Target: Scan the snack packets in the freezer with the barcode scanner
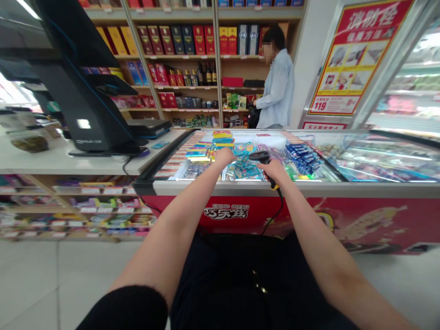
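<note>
My right hand (273, 170) is wrapped round the grip of a black and yellow barcode scanner (260, 156), whose head points left over the freezer. A dark cord hangs from the scanner down the freezer's front. My left hand (225, 156) is closed beside a pile of yellow and blue boxes (222, 136); what its fingers hold is hidden. More yellow and blue boxes (198, 152) lie just left of it. Between my hands are light-blue packets (244, 170). Dark-blue packets (302, 158) sit to the right of the scanner.
The red-fronted chest freezer (182, 210) spans the space before me. On the left counter (20, 160) stands a black checkout machine (85, 101). A person in a light-blue shirt (278, 91) stands beyond the freezer, before shelves of boxes and bottles (206, 75).
</note>
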Tool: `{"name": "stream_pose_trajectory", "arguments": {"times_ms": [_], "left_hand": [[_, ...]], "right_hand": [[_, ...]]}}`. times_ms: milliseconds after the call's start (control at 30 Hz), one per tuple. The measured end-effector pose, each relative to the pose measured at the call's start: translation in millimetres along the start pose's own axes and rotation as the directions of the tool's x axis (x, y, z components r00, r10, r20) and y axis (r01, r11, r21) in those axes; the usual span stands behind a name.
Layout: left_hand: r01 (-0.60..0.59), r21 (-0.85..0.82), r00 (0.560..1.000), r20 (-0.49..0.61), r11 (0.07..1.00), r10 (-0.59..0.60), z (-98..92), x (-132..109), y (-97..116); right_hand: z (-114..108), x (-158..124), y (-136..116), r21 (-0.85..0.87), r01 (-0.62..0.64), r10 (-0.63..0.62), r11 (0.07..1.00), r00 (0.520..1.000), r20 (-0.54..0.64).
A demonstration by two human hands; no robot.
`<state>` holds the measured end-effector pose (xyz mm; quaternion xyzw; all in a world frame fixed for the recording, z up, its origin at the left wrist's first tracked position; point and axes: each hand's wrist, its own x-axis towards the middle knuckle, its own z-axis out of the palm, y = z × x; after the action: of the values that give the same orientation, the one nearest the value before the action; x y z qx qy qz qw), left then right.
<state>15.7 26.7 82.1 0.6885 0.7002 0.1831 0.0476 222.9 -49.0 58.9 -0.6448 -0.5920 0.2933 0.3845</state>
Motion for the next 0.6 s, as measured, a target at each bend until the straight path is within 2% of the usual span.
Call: {"name": "stream_pose_trajectory", "arguments": {"times_ms": [133,267,400,600], "left_hand": [[0.037,0.056,0.998,-0.06,0.998,-0.034,2.8,-1.6,5.8],[0.009,0.053,0.993,-0.119,0.999,-0.002,4.6,-0.5,24.4],[-0.077,0.037,0.989,-0.126,0.996,0.081,14.7,-1.9,58.2],[-0.233,0.059,0.969,-0.065,0.971,0.237,43.6,-4.4,123.9]], "right_hand": [[-2.4,-2.8,3.6,0.008,-0.003,0.003,1.0,1.0,0.012],[-15.9,-7.0,13.0,0.049,-0.042,0.042,0.998,0.999,-0.004],[-38.5,-11.7,29.4,0.1,-0.087,0.093,0.991,0.994,-0.057],[-83.7,-14.3,64.4,0.199,-0.095,0.136,0.975,0.97,-0.201]]}}
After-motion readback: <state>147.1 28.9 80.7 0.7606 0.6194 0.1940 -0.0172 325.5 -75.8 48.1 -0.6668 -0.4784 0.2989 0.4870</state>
